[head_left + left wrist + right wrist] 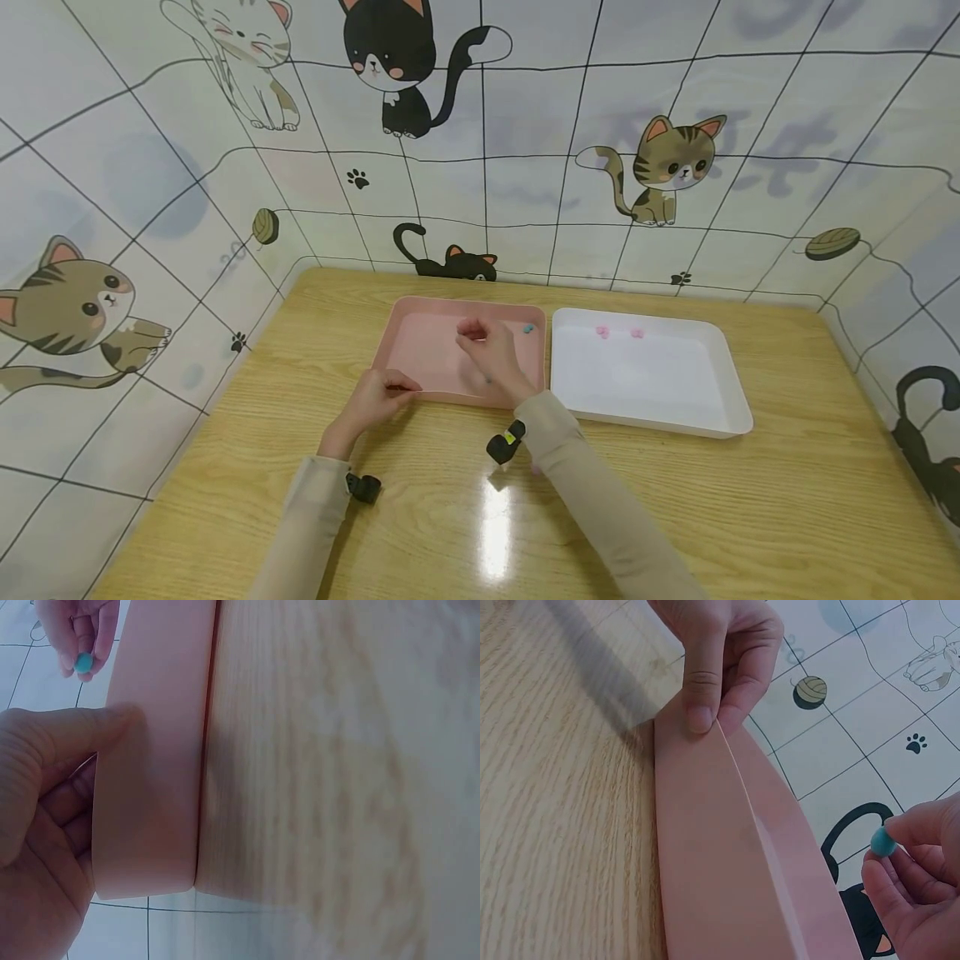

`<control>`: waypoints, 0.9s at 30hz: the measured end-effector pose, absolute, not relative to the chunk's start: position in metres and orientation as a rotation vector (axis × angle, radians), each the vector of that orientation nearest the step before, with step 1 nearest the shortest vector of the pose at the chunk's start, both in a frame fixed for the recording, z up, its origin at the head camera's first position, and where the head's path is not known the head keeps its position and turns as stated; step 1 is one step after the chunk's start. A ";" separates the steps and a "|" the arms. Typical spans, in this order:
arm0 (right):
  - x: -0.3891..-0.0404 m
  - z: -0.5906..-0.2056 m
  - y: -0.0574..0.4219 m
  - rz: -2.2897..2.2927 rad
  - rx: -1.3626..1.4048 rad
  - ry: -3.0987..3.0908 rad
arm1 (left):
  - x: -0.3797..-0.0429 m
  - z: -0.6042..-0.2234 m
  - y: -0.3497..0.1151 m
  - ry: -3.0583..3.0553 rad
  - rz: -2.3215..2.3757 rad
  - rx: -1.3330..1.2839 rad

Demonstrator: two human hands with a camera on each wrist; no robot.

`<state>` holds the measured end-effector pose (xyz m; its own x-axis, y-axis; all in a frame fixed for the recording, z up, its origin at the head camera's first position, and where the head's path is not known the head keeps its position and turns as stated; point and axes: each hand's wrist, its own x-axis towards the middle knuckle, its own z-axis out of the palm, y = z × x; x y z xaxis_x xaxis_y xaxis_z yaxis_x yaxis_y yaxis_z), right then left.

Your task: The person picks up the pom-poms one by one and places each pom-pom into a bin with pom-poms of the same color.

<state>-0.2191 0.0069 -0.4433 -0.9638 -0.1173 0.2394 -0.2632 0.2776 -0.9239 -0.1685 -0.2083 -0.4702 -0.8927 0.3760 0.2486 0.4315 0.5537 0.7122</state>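
Over the pink tray (431,342), my right hand (495,354) pinches a small round teal bead-like ball (883,841) between thumb and fingertips. The same ball shows at the top of the left wrist view, above the tray's wall. My left hand (378,396) grips the tray's near-left rim, thumb (700,718) on the outer wall and fingers inside. Small teal pieces (528,328) lie near the far right corner inside the pink tray. Another small bluish piece (488,380) shows near its front wall, beside my right wrist.
A white tray (645,379) stands just right of the pink one, with two small clusters of pink pieces (602,332) near its far side. Part of a pink item (536,468) peeks out by my right sleeve on the wooden table (810,500). Cat-print walls enclose the table.
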 end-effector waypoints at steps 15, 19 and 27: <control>-0.224 -0.441 0.005 1.795 0.266 -2.451 | -0.168 -0.470 -0.208 -2.724 -1.274 -0.699; -0.221 -0.438 0.008 1.818 0.274 -2.451 | -0.168 -0.470 -0.209 -2.722 -1.267 -0.709; -0.212 -0.430 0.018 1.794 0.383 -2.430 | -0.168 -0.472 -0.209 -2.705 -1.278 -0.711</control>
<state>-0.2120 0.0180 -0.4301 -0.9637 -0.1431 0.2252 -0.2573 0.2753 -0.9263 -0.1680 -0.2093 -0.4716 -0.8909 0.3788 0.2507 0.4342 0.5481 0.7148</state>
